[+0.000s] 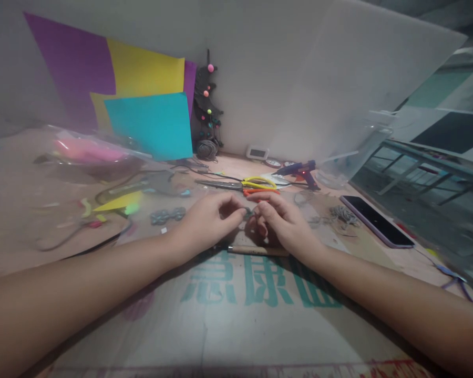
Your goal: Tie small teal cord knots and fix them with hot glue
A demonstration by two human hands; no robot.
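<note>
Both hands meet near the middle of the table. My left hand [220,218] is closed, its thumb and forefinger pinching a small grey-green piece [247,212] whose kind I cannot make out. Fingers curled, my right hand [281,220] meets the same piece from the other side; its fingertips partly hide it. Below the hands lies a tool with a wooden handle [256,251], its dark end partly covered by my left wrist. Just beyond the fingers are scissors with yellow handles [258,183] and an orange-red handled tool [262,192].
A glue gun [299,170] with a red light rests behind the scissors. Grey linked pieces [167,215] lie left, a tangle of grey cord [343,215] and a phone [376,220] right. Coloured sheets [150,126] and a decorated dark ornament [208,110] lean at the back.
</note>
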